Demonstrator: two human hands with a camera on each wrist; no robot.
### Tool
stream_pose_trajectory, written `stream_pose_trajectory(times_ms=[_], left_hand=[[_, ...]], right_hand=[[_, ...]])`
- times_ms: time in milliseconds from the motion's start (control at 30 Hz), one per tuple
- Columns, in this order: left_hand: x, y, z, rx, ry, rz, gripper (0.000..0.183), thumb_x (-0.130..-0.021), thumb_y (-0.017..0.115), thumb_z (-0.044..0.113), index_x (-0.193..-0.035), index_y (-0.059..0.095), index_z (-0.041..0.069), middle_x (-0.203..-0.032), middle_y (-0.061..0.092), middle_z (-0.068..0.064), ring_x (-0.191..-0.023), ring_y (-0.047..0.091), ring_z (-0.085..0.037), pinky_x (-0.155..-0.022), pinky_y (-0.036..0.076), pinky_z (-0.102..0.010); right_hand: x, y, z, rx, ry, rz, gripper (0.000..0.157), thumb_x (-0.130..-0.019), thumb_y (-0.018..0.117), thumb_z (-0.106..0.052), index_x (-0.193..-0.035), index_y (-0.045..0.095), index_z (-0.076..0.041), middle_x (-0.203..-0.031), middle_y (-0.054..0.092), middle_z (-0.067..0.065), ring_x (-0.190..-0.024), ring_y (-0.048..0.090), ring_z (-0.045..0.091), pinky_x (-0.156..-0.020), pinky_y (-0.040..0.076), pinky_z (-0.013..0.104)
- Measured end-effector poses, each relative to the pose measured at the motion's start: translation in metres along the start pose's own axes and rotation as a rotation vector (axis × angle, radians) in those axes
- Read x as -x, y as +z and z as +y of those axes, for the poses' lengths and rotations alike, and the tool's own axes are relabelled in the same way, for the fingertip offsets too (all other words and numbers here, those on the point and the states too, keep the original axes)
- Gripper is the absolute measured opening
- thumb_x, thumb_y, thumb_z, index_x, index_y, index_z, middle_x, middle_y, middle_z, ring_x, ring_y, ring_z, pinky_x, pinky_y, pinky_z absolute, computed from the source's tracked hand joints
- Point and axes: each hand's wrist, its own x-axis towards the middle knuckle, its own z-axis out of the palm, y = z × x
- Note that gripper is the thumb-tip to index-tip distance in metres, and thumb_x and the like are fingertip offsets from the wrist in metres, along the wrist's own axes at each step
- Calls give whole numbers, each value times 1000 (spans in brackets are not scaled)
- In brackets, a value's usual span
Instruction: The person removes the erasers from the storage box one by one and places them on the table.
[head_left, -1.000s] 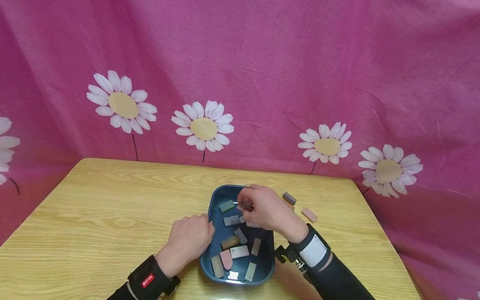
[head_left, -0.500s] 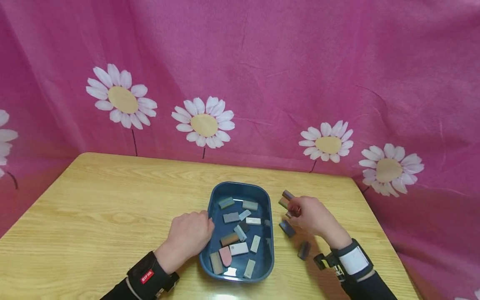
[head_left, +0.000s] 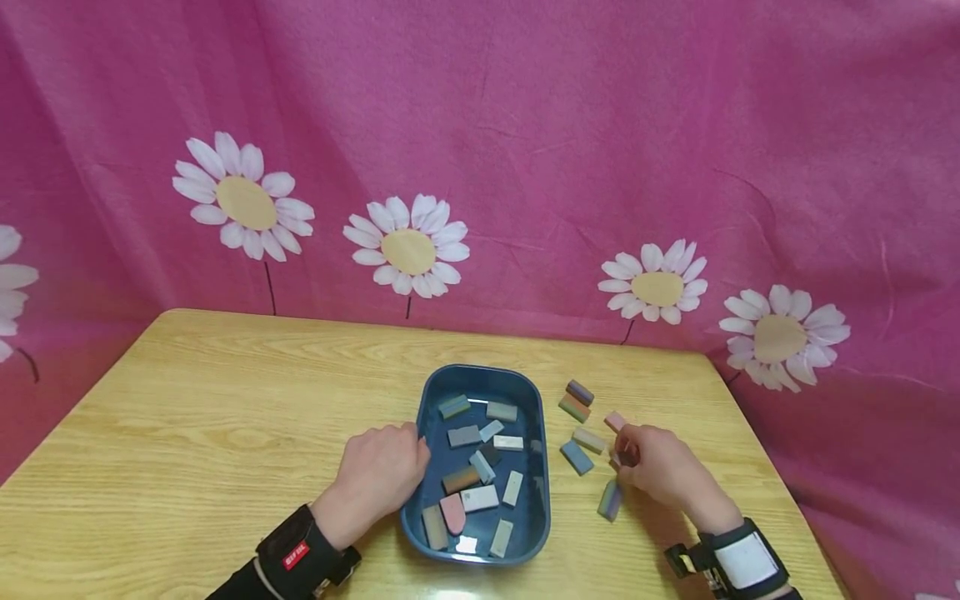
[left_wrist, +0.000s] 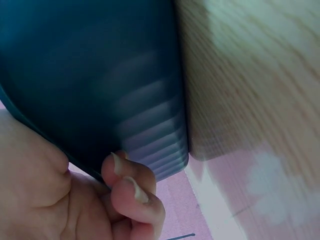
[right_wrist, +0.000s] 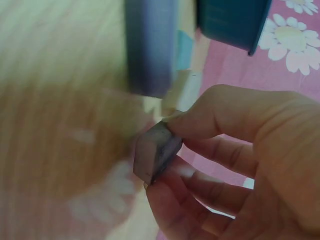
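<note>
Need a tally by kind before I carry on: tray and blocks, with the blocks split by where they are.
Tray: 1
Blocks in the tray: 13
Loose blocks on the table: 6
Held block in the right hand: 1
Total: 21 visible things, 20 of them blocks

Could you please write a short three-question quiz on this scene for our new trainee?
1. True or false: the left hand grips the rim of the tub.
2. What does the right hand pinch?
(a) a pencil
(b) a small block
(c) a spoon
3. In the head view, on which side of the tub do the loose blocks lie on the table?

Key: 1. True. 2. (b). 3. The right side.
</note>
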Motion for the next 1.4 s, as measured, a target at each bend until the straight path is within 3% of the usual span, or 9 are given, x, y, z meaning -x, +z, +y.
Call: stream_pose_trajectory(times_ms=[167,333,533,700,900,1033,1200,1400], left_hand=[[0,-1,0,6,7,8,30,-96,50,27,-77,59,6,-55,44,0,-46,44,-15,-42,34,-29],[1,-2,0,15,8,7,31,-96,50,27,-76,59,6,-55,45,0,-46,44,-14,-42,35,-29],[1,-3,-2,15,-1,-4,30,-97,50,27,-78,60,6,-56,45,-1,-46,45,-15,-43,34,-29],[1,-4,-3,17,-3,-3,30,-97,50,27,-79,60,5,-56,45,-1,-48,45,-15,-44,35,-29],[2,-3,0,20,10,-2,31,-97,49,27,-77,59,7,-57,45,0,-47,45,-15,-43,35,-30],[1,-3,-1,11,5,-2,31,-97,49,28,-75,57,8,-57,45,0,-48,45,-15,-43,34,-30],[1,-2,-2,-7,15,16,30,-96,51,28,-74,57,9,-57,45,0,-48,45,-15,-42,34,-30],[1,-2,-3,2,19,2,31,-96,51,28,-74,57,9,-57,44,0,-47,44,-15,-41,34,-29]], right_hand=[[1,1,2,2,30,-34,18,-73,75,-8,-88,65,-12,-74,55,0,-68,47,15,-62,39,34],[3,-10,-10,93,-29,24,18,-76,75,-12,-91,66,-9,-83,57,4,-72,52,16,-65,48,39],[-1,-35,-61,112,-159,89,22,-76,75,-11,-96,67,-10,-87,60,3,-79,57,17,-70,52,41],[-14,-36,-110,132,-291,89,22,-76,78,-13,-95,69,-15,-88,61,-3,-80,54,13,-72,52,35],[-24,-17,-155,245,-476,-12,23,-77,78,-18,-99,70,-18,-91,63,-2,-77,55,10,-68,53,31],[-33,-6,-178,263,-598,-93,22,-80,73,-15,-102,71,-16,-96,65,0,-78,56,10,-71,54,31],[-41,6,-197,249,-625,-220,25,-78,75,-11,-102,72,-17,-96,65,-2,-77,55,7,-72,52,28],[-45,20,-207,315,-607,-407,25,-79,77,-10,-99,73,-24,-89,61,-8,-78,52,5,-72,50,24]])
